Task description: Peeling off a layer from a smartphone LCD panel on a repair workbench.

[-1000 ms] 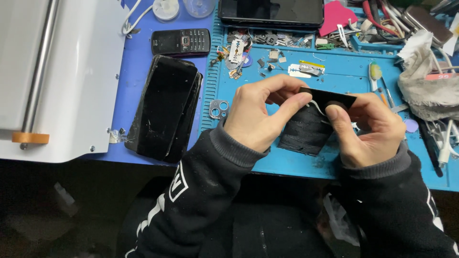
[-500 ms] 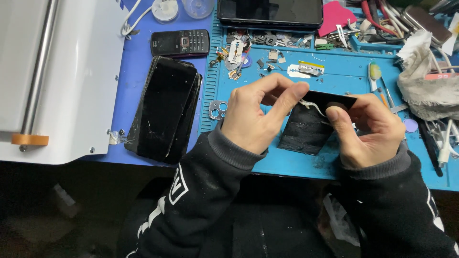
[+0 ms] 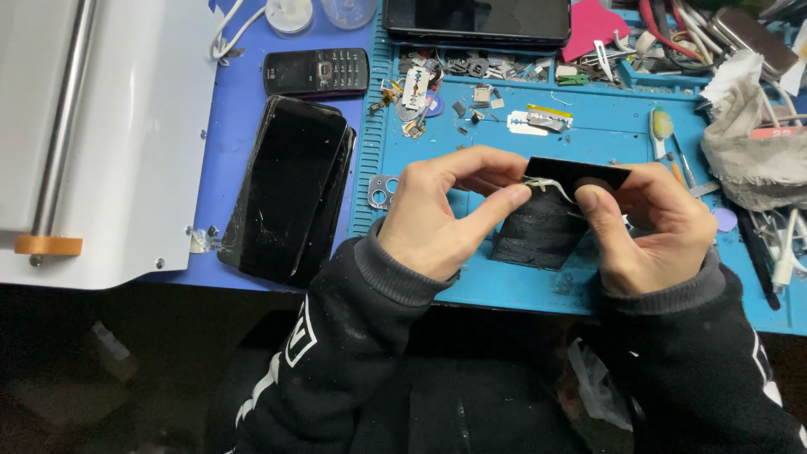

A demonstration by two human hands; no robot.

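Observation:
My left hand (image 3: 445,214) and my right hand (image 3: 643,227) meet over the blue work mat (image 3: 521,282), both gripping a flat black rectangular part (image 3: 546,223) tilted up off the mat. Left thumb and forefinger pinch a thin pale strip (image 3: 546,185) at the part's top edge. The right thumb presses on the same spot from the other side. Much of the part is hidden by my fingers.
Two stacked black smartphones (image 3: 290,189) lie left of the mat, a small keypad phone (image 3: 315,71) beyond them. A white machine (image 3: 101,134) fills the left. Small metal parts and razor blades (image 3: 471,88), a tablet (image 3: 479,18), a toothbrush (image 3: 661,130) and a rag (image 3: 748,143) crowd the far side.
The black part has tipped slightly and my fingers have closed tighter on the pale strip at its top edge. Both hands stay over the same spot.

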